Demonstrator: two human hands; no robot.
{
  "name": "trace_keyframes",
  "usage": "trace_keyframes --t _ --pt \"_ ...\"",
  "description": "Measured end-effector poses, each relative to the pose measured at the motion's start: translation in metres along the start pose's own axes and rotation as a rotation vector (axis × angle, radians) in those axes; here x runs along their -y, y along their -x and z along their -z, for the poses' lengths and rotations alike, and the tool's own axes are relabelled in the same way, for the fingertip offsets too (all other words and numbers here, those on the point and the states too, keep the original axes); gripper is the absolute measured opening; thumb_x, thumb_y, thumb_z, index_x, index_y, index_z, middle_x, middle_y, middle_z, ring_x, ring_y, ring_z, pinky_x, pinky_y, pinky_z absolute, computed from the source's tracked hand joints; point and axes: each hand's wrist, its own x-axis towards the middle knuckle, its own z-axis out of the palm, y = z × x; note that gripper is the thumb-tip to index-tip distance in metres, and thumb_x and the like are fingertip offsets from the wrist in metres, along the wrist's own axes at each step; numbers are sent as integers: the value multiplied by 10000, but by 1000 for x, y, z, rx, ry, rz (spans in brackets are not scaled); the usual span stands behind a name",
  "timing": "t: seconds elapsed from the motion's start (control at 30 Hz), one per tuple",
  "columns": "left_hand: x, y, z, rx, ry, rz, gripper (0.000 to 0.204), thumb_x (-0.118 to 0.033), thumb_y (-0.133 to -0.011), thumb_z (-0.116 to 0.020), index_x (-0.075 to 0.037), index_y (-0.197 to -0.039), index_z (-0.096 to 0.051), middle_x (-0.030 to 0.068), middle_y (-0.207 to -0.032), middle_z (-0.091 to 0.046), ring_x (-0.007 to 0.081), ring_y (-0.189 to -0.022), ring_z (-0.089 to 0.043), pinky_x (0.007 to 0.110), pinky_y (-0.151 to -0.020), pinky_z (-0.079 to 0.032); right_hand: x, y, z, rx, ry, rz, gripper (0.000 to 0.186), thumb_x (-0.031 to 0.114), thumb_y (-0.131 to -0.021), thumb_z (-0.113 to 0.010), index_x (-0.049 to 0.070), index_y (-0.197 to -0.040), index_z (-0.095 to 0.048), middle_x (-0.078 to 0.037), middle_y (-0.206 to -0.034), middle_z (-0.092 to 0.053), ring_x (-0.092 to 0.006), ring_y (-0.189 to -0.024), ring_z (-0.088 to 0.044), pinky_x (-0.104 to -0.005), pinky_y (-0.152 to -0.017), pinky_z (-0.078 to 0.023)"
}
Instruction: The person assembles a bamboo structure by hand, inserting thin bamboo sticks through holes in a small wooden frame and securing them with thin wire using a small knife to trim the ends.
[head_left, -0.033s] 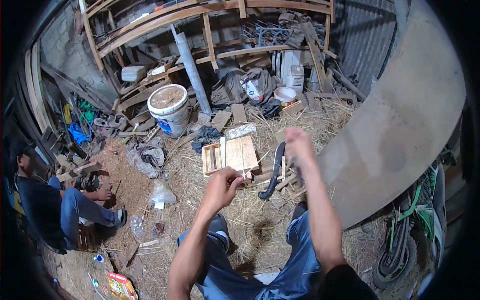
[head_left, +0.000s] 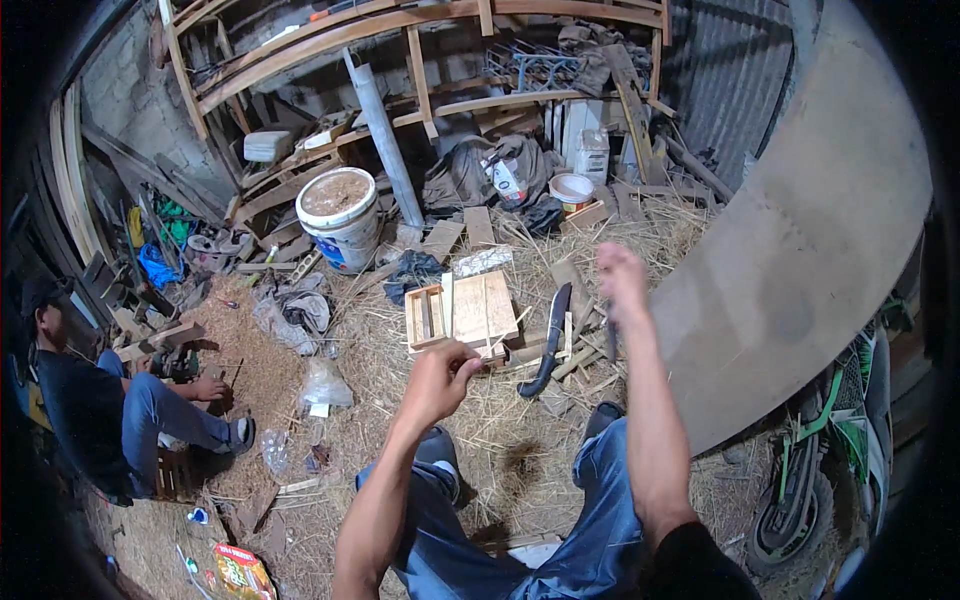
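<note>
My left hand (head_left: 440, 380) is closed, thumb pressed to the forefinger. A thin pale strip shows by its fingertips, but I cannot make out exactly what they pinch. Farther right, my right hand (head_left: 625, 278) is raised and closed, slightly blurred. A narrow dark blade (head_left: 612, 338) points down below it, seemingly held in that fist. Between the hands, a machete (head_left: 550, 345) with a black handle lies on wood scraps. Just beyond my left hand sits a shallow wooden box (head_left: 427, 315) beside a pale square board (head_left: 482, 302), with thin strips across them.
Straw and wood offcuts cover the floor. A filled white bucket (head_left: 337, 200) and a small tub (head_left: 572, 190) stand ahead. A large curved sheet (head_left: 790, 240) leans along the right, near a motorbike (head_left: 800, 490). Another person (head_left: 90, 390) sits at the left.
My right hand has moved right and slightly up, away from my left hand, uncovering more of the machete. The left hand stays nearly in place.
</note>
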Motion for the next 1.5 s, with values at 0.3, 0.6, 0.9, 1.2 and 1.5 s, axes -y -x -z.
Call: trace_keyframes --t 0.3,0.6,0.9,1.2,1.5 --pt "11 -15 -5 -212 -6 -66 138 -112 -858 -617 20 -867 -656 134 -739 -623 203 -633 -583 308 -581 -442 0 88 -74 575 -7 -246 273 248 -940 -549 10 -1059 -609 19 -685 -530 -17 -446 -363 -166 -373 -261" --pt "4 -15 -7 -174 -49 -88 120 -104 -850 -630 12 -880 -646 137 -736 -607 210 -627 -568 308 -582 -434 -8 74 -80 442 -125 -225 220 148 -959 -506 -42 -976 -616 -10 -673 -542 -27 -426 -346 -179 -369 -254" --pt "1 -10 -6 -165 -105 -194 87 -62 -850 -624 21 -874 -637 138 -766 -588 203 -591 -534 313 -554 -421 3 63 -69 260 126 -131 115 -6 -853 -552 5 -922 -643 -58 -769 -616 -50 -466 -427 -203 -364 -301" --pt "23 -10 4 -285 -123 -161 62 -19 -818 -625 23 -864 -627 132 -769 -583 217 -598 -552 320 -557 -431 4 74 -66 396 44 -265 260 161 -926 -555 24 -1146 -577 -23 -769 -560 -32 -457 -389 -167 -372 -289" --pt "37 -1 8 -382 -69 -44 126 -113 -826 -631 8 -863 -641 145 -820 -635 285 -699 -630 353 -639 -506 3 38 -43 138 132 -200 207 150 -957 -463 53 -1011 -637 0 -736 -564 -41 -437 -385 -193 -372 -293"
